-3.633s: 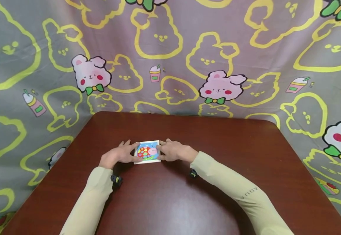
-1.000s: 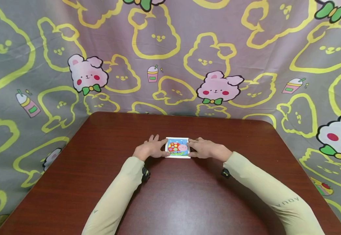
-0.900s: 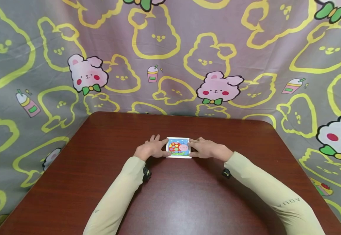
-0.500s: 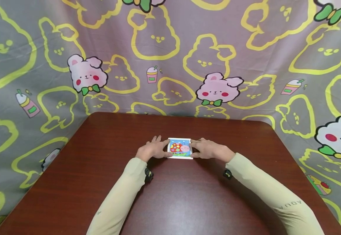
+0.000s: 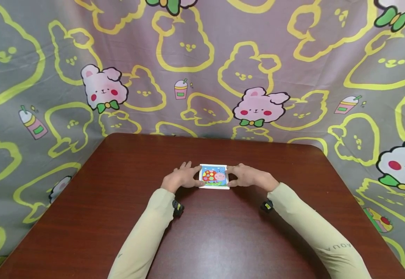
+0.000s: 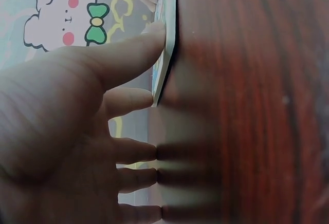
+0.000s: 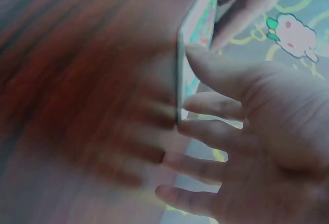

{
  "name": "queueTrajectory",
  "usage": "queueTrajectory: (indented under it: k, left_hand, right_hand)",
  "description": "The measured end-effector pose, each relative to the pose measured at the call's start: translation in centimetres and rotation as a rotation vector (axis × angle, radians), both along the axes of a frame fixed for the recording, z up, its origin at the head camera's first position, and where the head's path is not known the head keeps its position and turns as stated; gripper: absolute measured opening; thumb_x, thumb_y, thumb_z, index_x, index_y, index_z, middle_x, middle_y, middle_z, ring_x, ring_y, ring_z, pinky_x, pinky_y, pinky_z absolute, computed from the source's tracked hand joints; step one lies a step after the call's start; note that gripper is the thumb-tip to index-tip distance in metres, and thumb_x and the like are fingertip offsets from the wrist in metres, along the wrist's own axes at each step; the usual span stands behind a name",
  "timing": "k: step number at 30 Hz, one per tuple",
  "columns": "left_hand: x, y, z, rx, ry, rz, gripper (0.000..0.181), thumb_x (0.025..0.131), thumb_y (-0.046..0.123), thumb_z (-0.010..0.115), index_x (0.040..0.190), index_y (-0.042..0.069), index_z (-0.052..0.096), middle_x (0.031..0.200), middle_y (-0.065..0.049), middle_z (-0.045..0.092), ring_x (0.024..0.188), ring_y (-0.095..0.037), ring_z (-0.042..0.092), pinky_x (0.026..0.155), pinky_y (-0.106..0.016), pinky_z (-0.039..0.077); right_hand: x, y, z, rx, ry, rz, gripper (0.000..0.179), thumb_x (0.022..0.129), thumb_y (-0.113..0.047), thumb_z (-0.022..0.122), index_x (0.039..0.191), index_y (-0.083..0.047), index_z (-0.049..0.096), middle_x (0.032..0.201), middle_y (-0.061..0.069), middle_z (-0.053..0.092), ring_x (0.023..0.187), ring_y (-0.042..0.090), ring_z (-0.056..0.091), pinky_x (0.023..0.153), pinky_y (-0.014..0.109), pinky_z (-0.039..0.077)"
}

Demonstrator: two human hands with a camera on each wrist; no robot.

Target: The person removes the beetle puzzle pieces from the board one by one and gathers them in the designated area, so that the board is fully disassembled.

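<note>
Your left hand and right hand are set at opposite sides of a small picture board. The board lies face up on the brown table, ahead of you and between your hands; its white border frames a spotted red ladybug with a pink face on blue.

Grip, left: released, not clenched. The thumb tip touches the board near its near left corner and the index fingertip its far left corner; the other fingers extend down to the tabletop.

Grip, right: likewise unclenched. The thumb tip meets the board near its near right corner, the index and middle fingertips touch it towards the far right corner, and the remaining two fingers are spread.

You wear pale sleeves, with a dark device at each cuff. A grey cloth with yellow outlines hangs behind the table.
</note>
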State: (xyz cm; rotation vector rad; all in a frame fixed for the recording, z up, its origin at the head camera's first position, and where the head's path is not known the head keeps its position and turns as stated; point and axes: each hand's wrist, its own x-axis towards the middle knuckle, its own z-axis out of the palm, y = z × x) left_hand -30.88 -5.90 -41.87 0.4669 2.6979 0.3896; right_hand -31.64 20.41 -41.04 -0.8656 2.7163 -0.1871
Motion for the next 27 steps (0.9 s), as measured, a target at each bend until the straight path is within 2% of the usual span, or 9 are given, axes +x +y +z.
queueTrajectory:
  k: [4, 6, 12, 19, 23, 27]
  left_hand:
    - [0.0, 0.1, -0.1, -0.004, -0.001, 0.003, 0.076, 0.094, 0.052, 0.059, 0.157, 0.027, 0.025, 0.164, -0.020, 0.010, 0.153, -0.040, 0.005, 0.120, -0.061, 0.015]
    - [0.0, 0.2, -0.1, -0.003, -0.002, 0.002, 0.076, 0.094, 0.052, 0.059, 0.157, 0.027, 0.025, 0.164, -0.020, 0.010, 0.153, -0.040, 0.005, 0.120, -0.061, 0.015]
    - [0.0, 0.2, -0.2, -0.005, 0.002, 0.007, 0.076, 0.094, 0.051, 0.059, 0.157, 0.026, 0.025, 0.164, -0.020, 0.011, 0.153, -0.040, 0.006, 0.120, -0.061, 0.015]
    - [0.0, 0.2, -0.1, -0.004, 0.006, 0.009, 0.076, 0.094, 0.051, 0.059, 0.157, 0.025, 0.025, 0.164, -0.021, 0.011, 0.152, -0.041, 0.006, 0.119, -0.061, 0.015]
    - [0.0, 0.2, -0.1, -0.003, 0.006, 0.010, 0.076, 0.094, 0.051, 0.059, 0.157, 0.025, 0.025, 0.164, -0.021, 0.011, 0.152, -0.041, 0.006, 0.120, -0.061, 0.015]
    - [0.0, 0.2, -0.2, -0.009, 0.003, 0.016, 0.076, 0.095, 0.051, 0.058, 0.157, 0.026, 0.025, 0.164, -0.020, 0.010, 0.152, -0.041, 0.006, 0.120, -0.061, 0.015]
  right_hand:
    - [-0.6, 0.1, 0.2, -0.037, -0.041, -0.031, 0.048, 0.092, -0.038, 0.069, 0.132, -0.012, 0.060, 0.124, 0.005, 0.064, 0.100, 0.019, 0.056, 0.086, 0.038, 0.049]
    - [-0.9, 0.2, 0.4, -0.071, -0.055, -0.044, 0.045, 0.092, -0.038, 0.068, 0.129, -0.013, 0.061, 0.120, 0.005, 0.065, 0.096, 0.018, 0.055, 0.082, 0.035, 0.048]
    - [-1.7, 0.4, 0.8, -0.198, -0.029, -0.027, 0.040, 0.094, -0.033, 0.066, 0.125, -0.009, 0.064, 0.117, 0.008, 0.067, 0.096, 0.020, 0.058, 0.084, 0.037, 0.051]
    - [-2.3, -0.6, 0.5, -0.306, -0.028, -0.092, 0.038, 0.093, -0.035, 0.067, 0.122, -0.010, 0.066, 0.113, 0.004, 0.068, 0.095, 0.019, 0.060, 0.085, 0.037, 0.051]
    - [-2.6, -1.4, 0.3, -0.353, -0.036, -0.100, 0.036, 0.093, -0.035, 0.067, 0.120, -0.011, 0.066, 0.115, 0.006, 0.069, 0.101, 0.020, 0.063, 0.089, 0.039, 0.052]
    - [-2.8, -2.3, 0.2, -0.380, -0.057, -0.107, 0.033, 0.094, -0.034, 0.065, 0.118, -0.011, 0.067, 0.110, 0.007, 0.071, 0.097, 0.020, 0.065, 0.085, 0.037, 0.053]
